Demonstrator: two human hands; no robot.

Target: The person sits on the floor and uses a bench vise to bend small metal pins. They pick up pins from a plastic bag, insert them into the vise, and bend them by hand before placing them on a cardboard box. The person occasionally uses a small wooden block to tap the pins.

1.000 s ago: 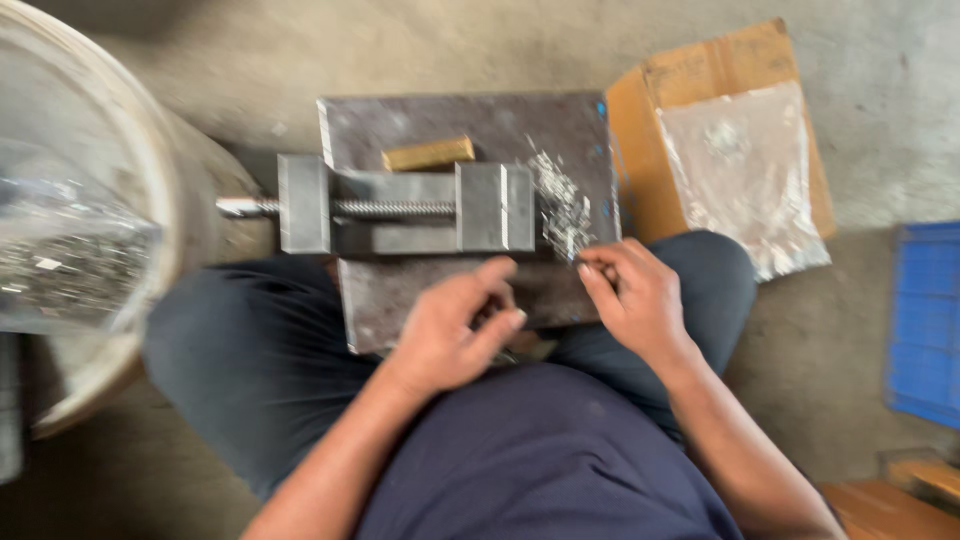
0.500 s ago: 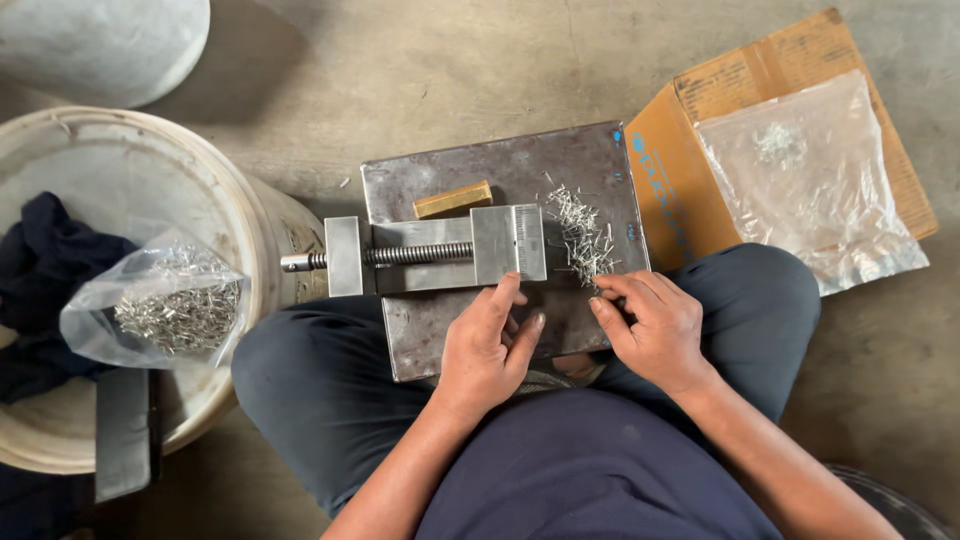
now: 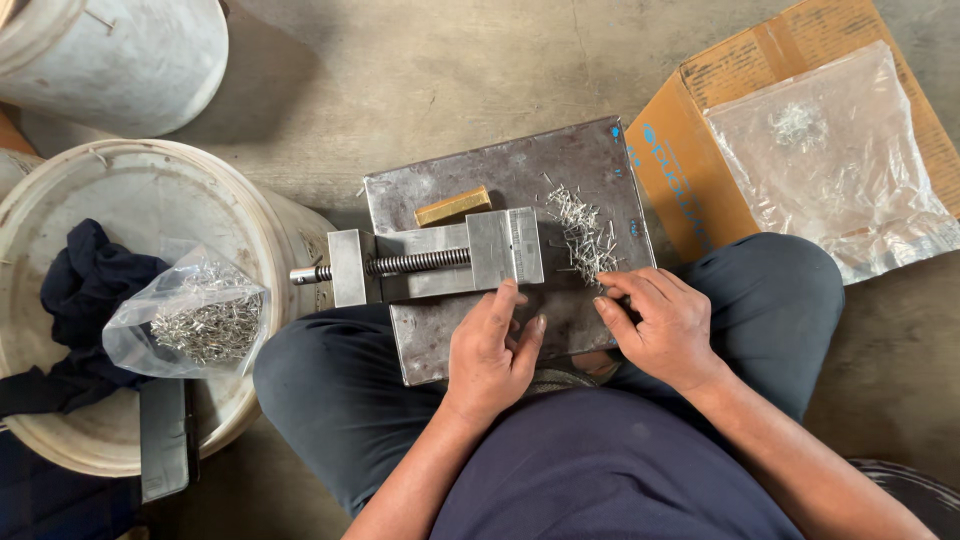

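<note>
Left hand now nearer vise, fingers loosely together; right hand fingers pinching at pin pile.

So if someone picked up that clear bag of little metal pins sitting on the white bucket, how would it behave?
The clear bag would likely sag and shift, since its thin plastic is crumpled and floppy. It probably feels heavy for its size, being packed with metal pins. The loose pins might poke the film or spill if the bag tips.

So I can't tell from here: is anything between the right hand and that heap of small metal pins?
Nothing visible. The right hand reaches the near edge of the pins on the steel plate; the vise sits left.
</note>
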